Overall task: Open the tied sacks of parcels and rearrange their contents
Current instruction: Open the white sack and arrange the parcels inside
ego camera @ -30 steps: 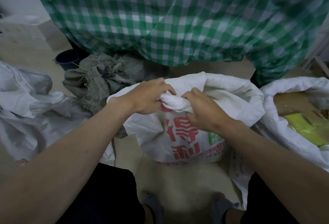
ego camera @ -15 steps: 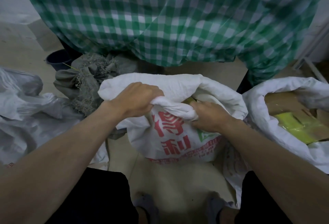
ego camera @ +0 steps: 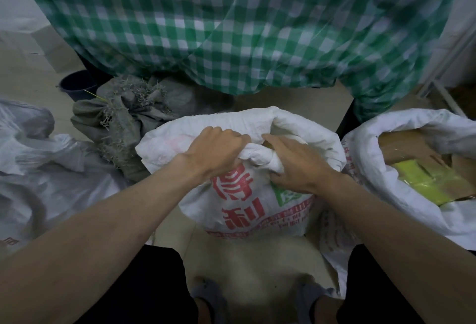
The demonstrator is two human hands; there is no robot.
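Sack (ego camera: 247, 202) with red print stands on the floor between the knees, its bunched rim gripped by the left hand (ego camera: 219, 152) and right hand (ego camera: 296, 166), fingers curled into the cloth, beside an open sack (ego camera: 381, 169) of parcels (ego camera: 425, 182), below a checked cloth (ego camera: 231, 27).

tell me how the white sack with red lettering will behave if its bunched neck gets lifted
The white sack is probably floppy: its woven cloth folds and crumples where the left hand and right hand grip it. It bulges full, so it is likely heavy and would sag. The weave looks smooth, so possibly slippery.
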